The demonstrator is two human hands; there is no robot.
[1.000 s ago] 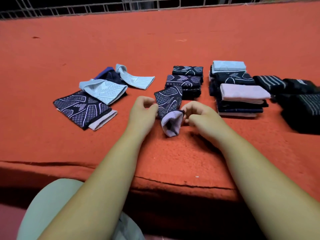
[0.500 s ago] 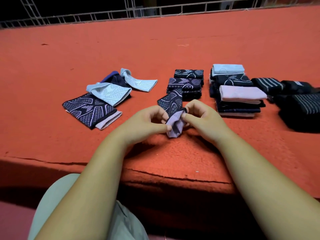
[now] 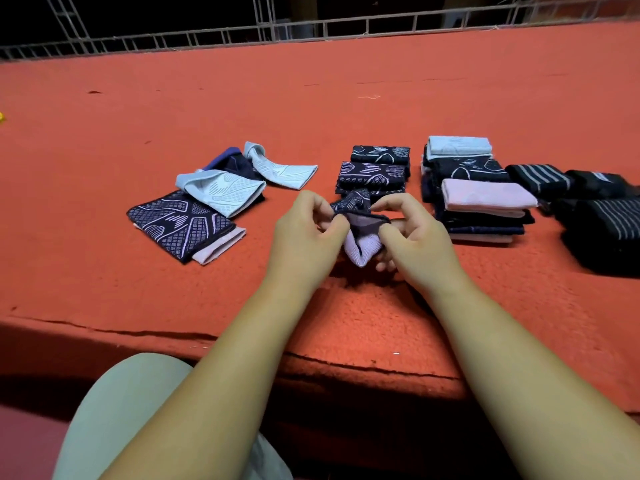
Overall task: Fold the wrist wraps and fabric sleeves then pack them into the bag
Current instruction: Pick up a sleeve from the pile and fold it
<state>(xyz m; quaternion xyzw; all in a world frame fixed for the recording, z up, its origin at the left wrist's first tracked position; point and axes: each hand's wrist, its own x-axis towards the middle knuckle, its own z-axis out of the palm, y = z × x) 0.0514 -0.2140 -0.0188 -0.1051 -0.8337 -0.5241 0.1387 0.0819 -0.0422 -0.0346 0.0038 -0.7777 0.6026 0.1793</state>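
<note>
A small navy patterned sleeve with a lilac inside [image 3: 362,242] is held just above the orange surface. My left hand [image 3: 304,237] pinches its left edge and my right hand [image 3: 412,233] pinches its right edge, so the opening gapes between them. To the left lie unfolded pieces: a navy patterned sleeve [image 3: 181,225], a pale blue sleeve [image 3: 225,188] and a pale blue wrap [image 3: 280,168]. Behind my hands sits a folded navy stack [image 3: 375,171]. Right of it is a taller folded stack with a pink piece [image 3: 485,197] on it. No bag is in view.
Dark striped folded pieces [image 3: 602,216] lie at the far right. The orange mat [image 3: 346,98] covers the platform, whose front edge [image 3: 242,344] runs just before my knee [image 3: 131,403]. A metal railing [image 3: 311,29] lines the far side.
My hands have turned the sleeve's lilac end open and bunched its navy part up behind; the sleeve now sits shorter between my fingers. The camera has tilted slightly.
</note>
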